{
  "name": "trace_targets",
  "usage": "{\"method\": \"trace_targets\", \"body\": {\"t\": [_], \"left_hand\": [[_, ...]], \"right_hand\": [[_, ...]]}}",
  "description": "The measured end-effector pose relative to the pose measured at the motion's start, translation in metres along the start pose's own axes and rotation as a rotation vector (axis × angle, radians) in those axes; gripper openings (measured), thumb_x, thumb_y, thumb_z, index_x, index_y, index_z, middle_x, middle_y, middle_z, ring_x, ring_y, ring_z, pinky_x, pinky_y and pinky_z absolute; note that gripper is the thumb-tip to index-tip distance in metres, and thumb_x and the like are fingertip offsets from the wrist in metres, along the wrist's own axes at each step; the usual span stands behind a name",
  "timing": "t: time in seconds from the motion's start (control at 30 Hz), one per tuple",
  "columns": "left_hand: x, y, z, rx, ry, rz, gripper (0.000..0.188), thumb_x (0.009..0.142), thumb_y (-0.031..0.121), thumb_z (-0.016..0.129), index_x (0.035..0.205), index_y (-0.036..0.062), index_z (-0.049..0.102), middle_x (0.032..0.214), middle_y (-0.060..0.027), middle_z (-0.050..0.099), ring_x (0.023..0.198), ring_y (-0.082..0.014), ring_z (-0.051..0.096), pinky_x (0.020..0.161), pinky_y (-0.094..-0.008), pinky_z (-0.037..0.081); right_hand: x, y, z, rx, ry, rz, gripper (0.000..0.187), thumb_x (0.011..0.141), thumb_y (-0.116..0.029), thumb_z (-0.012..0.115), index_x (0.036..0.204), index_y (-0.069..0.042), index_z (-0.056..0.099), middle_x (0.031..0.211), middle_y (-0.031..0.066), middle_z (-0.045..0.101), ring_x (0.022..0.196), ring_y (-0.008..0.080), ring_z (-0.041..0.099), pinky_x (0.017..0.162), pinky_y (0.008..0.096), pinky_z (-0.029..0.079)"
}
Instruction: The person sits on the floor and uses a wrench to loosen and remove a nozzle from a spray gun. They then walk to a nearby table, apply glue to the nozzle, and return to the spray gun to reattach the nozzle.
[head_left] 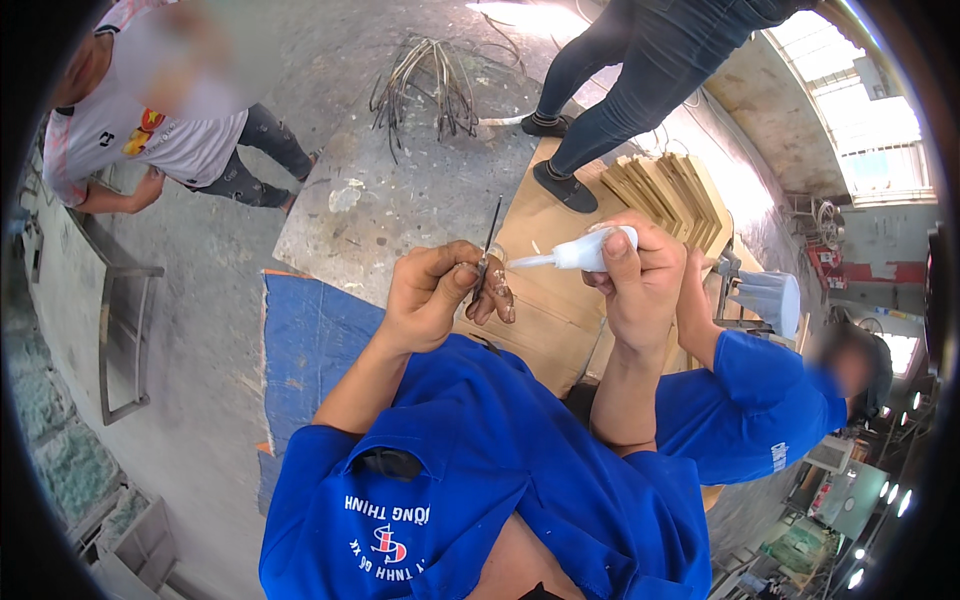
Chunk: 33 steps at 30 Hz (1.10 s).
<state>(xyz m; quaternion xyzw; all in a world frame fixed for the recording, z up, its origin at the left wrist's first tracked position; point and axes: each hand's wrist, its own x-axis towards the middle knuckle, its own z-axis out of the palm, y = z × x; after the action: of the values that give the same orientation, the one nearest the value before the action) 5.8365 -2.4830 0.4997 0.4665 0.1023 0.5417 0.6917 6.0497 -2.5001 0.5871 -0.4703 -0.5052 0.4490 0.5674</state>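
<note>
Head view: left hand [447, 288] pinches a thin dark rod [494, 224]; right hand [645, 275] grasps a white squeeze bottle [583, 251], nozzle just beside the left fingertips.
Best, I'd judge, to steady the rod and squeeze lightly; elbows bent, forearms converging before the blue shirt [450, 420].

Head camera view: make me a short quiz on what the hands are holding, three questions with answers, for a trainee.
1. Which hand grips the white squeeze bottle? A: left; B: right.
2. True or false: the bottle's nozzle points away from the left hand.
3. What does the left hand pinch?

Key: 1. B, the right hand. 2. False; it points toward the left hand. 3. A thin dark rod-like piece.
</note>
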Motion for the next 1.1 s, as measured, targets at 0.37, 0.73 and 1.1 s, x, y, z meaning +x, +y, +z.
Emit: {"method": "trace_targets", "body": {"t": [0.37, 0.73, 1.1], "left_hand": [[0.007, 0.0, -0.012, 0.0, 0.074, -0.028, 0.014, 0.104, 0.004, 0.053, 0.109, -0.0045, 0.063, 0.085, -0.0145, 0.071, 0.056, -0.01, 0.057, 0.048, -0.0239, 0.044], [-0.004, -0.007, -0.039, 0.164, 0.317, -0.228, 0.017, 0.106, 0.01, 0.054, 0.112, -0.0031, 0.062, 0.084, -0.0138, 0.071, 0.053, -0.0121, 0.059, 0.046, -0.025, 0.046], [-0.024, -0.012, -0.065, 0.284, 0.568, -0.18, 0.018, 0.104, 0.011, 0.058, 0.111, -0.005, 0.062, 0.082, -0.0174, 0.071, 0.051, -0.015, 0.057, 0.046, -0.0264, 0.044]], "right_hand": [[0.01, 0.032, -0.014, 0.259, -0.007, 0.057, 0.025, 0.102, -0.023, 0.064, 0.105, 0.001, 0.059, 0.077, 0.0116, 0.067, 0.059, 0.016, 0.061, 0.05, 0.0252, 0.049], [-0.01, 0.124, -0.045, 0.749, -0.061, 0.172, 0.023, 0.103, -0.026, 0.062, 0.115, -0.007, 0.059, 0.093, 0.0029, 0.061, 0.072, 0.0136, 0.054, 0.06, 0.0285, 0.043], [-0.01, 0.194, -0.061, 0.091, 0.102, 0.256, 0.022, 0.098, -0.005, 0.065, 0.117, 0.005, 0.057, 0.097, 0.0113, 0.069, 0.081, 0.0192, 0.067, 0.071, 0.0305, 0.054]]}}
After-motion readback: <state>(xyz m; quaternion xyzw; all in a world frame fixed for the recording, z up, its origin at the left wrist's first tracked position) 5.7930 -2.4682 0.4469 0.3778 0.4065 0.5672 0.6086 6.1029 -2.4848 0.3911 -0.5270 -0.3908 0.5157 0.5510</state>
